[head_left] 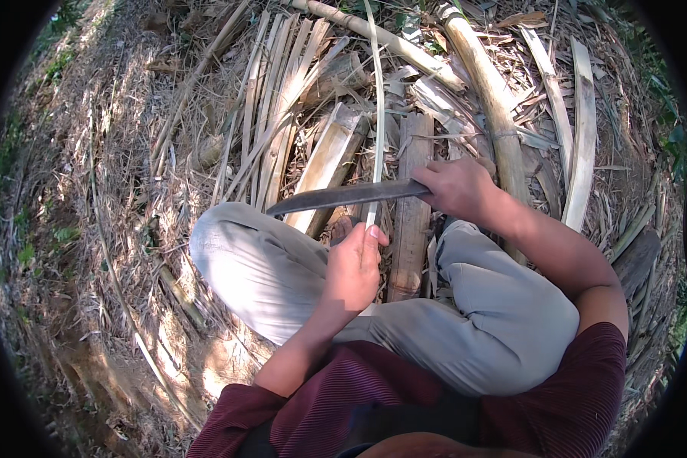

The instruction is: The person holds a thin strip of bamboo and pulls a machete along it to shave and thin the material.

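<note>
In front of my lap, my left hand (356, 261) is closed round the near end of a long, thin bamboo strip (378, 114), its thumb laid along the strip. The strip runs away from me toward the far edge of the view. My right hand (459, 187) grips the handle end of a machete (343, 196), most of the handle being hidden in the fist. The dark blade points left and lies across the strip, just beyond my left hand. Its tip reaches over by my left knee.
Split bamboo pieces (278, 99) lie in a bundle ahead to the left. Beyond my hands are a halved bamboo piece (324, 156) and a flat bamboo length (412, 229). A thick bamboo pole (492, 99) and pale slats (582, 130) lie to the right. Dry leaf litter (130, 191) covers the ground.
</note>
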